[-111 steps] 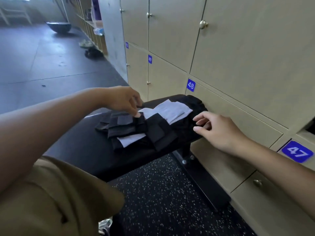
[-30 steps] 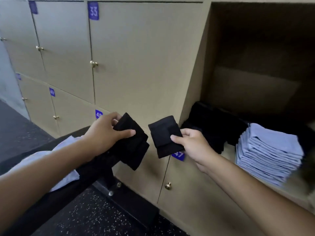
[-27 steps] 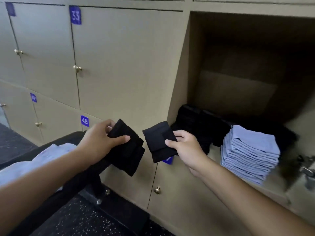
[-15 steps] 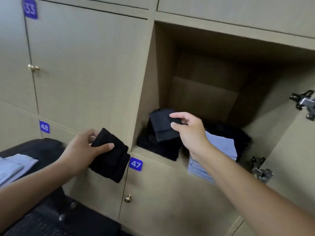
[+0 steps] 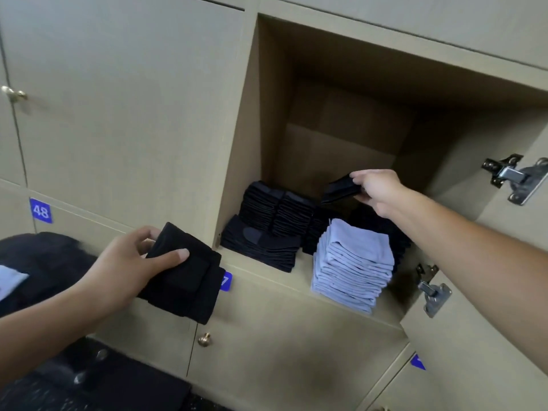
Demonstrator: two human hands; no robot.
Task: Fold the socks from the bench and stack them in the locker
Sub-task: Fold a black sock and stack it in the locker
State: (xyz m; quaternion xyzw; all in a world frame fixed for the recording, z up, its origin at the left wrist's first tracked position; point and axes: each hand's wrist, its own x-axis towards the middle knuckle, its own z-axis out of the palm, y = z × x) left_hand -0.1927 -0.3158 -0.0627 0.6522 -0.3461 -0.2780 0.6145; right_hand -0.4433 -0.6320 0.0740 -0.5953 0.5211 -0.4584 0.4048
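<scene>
Right hand point(image 5: 375, 189) is deep in the open locker point(image 5: 267, 114), pinching a folded black sock point(image 5: 341, 189) above the black stacks point(image 5: 275, 209); left hand point(image 5: 127, 262) waits outside, thumb clamped over a second black bundle point(image 5: 189, 280); more socks sit on the worktop point(image 5: 44, 256). Soft, light and floppy, I'd guess; grip across the folded edge so it won't unfold; set it down flat.

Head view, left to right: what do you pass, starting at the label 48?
Label 48 → left hand → folded black sock → black sock stacks → light blue stack → right hand → door hinge.
</scene>
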